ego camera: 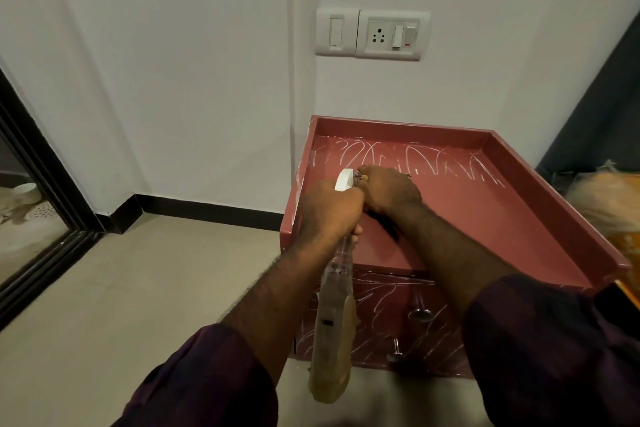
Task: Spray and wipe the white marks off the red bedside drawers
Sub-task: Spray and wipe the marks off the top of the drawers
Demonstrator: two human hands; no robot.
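A person's two hands hold a spray bottle over the front left corner of the red bedside drawers. The left hand grips the bottle's neck, and the right hand curls its fingers round the white spray head. White marks streak the back of the drawers' rimmed top and the drawer fronts below. The drawers stand against a white wall beneath a socket plate.

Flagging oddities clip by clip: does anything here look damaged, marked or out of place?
Yes. White scribbles streak the red bedside drawers along the back of the top and across the drawer fronts. Otherwise nothing stands out: the left hand grips the spray bottle, the right hand its nozzle.
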